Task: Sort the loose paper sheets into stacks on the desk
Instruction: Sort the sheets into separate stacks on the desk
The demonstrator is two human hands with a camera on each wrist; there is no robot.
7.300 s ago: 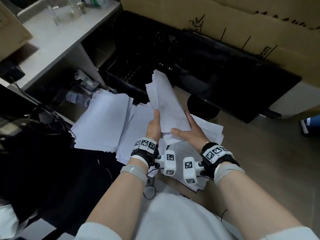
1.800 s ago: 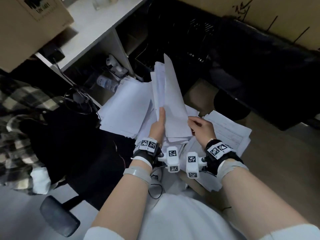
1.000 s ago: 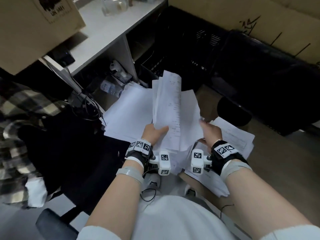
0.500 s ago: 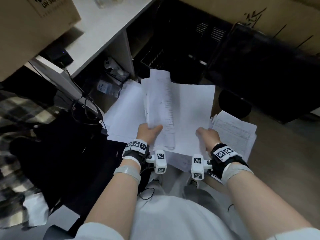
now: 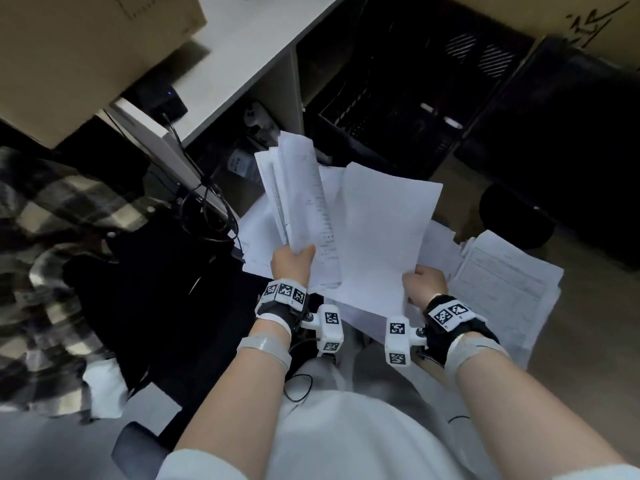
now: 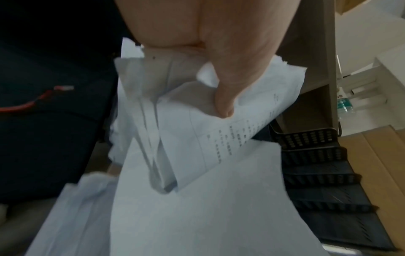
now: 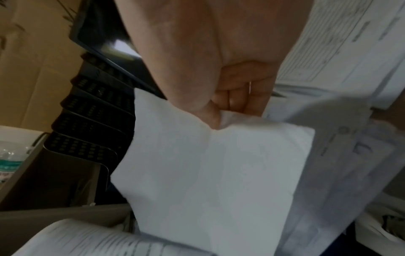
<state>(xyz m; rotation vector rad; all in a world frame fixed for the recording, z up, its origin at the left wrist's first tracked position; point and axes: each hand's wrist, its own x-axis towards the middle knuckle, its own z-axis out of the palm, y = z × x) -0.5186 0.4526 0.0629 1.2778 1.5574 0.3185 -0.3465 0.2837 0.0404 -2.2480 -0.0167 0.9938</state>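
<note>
The left hand still grips the curled bundle of white printed sheets, thumb on top. The right hand pinches one plain white sheet, now pulled farther right of the bundle, above the white paper piles.

Dim light is falling over a wood-toned floor. A white desk is carrying a cardboard box, with black perforated trays sitting beside its side panel. A plaid garment is lying at left.
</note>
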